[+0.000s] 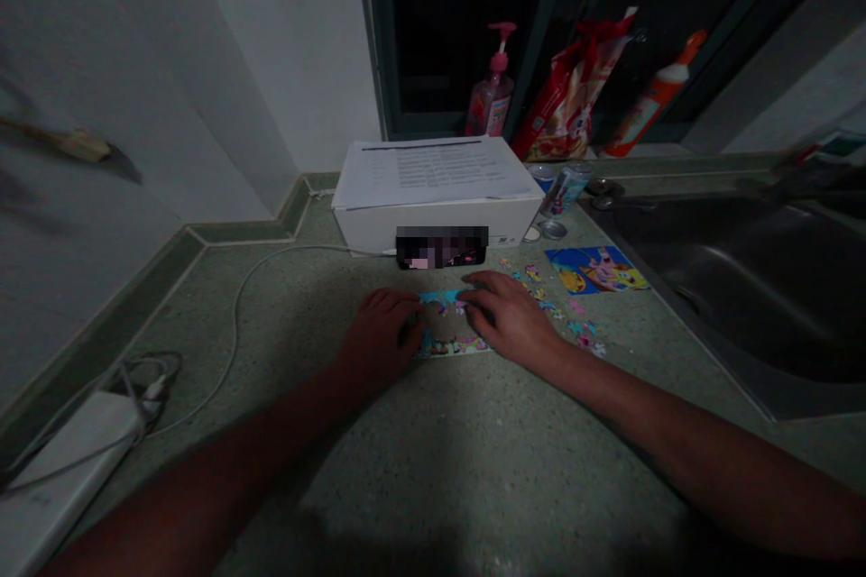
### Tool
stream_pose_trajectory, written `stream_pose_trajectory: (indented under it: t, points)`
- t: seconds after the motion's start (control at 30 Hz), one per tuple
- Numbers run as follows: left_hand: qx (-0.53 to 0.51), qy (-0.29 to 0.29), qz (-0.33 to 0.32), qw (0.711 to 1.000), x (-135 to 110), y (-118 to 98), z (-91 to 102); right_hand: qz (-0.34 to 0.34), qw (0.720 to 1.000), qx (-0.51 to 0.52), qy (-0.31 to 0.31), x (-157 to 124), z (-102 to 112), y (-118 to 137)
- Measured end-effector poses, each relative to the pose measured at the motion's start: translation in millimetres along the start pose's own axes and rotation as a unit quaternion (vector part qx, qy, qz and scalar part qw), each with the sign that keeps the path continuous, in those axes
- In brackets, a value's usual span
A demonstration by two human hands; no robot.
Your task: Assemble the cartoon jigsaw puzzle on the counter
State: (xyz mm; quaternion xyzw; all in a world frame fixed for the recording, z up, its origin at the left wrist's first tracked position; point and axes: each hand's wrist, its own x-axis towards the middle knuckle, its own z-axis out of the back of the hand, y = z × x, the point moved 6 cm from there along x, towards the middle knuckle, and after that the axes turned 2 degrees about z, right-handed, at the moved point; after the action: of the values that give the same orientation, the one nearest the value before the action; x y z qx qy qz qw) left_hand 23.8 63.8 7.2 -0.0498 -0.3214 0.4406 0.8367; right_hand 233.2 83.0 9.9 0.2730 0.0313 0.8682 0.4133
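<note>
A partly assembled jigsaw puzzle [443, 347] lies flat on the counter, its border joined around a bare grey middle. My left hand [382, 329] is curled around the left edge, fingertips on the cyan upper left corner and thumb lower down. At the upper right, my right hand [514, 315] bends its fingers onto the puzzle's edge, with the thumb lower. Whether a single piece sits under those fingertips is too dark to tell. Loose puzzle pieces [584, 334] lie scattered to the right of my right hand. Beyond them is a blue picture card [596, 270] with cartoon figures.
A phone [441, 248] leans against a white box [372, 221] topped with printed paper [433, 171]. Its cable [236, 311] runs left to a white power strip [81, 442]. A can [566, 189] and small lids stand beside a metal sink [731, 288]. Bottles and a red bag [572, 95] line the sill.
</note>
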Motion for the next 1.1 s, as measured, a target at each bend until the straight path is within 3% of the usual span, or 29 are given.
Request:
stream_pose_trajectory:
  t: [0.63,1.1]
  points:
    - [0.022,0.083,-0.004,0.996,-1,0,-12.5,-0.002,1.0,0.001,-0.013,2,-1,-1]
    - [0.02,0.09,0.003,0.996,-2,1,-14.2,0.021,0.998,0.059,0.029,7,-7,-5]
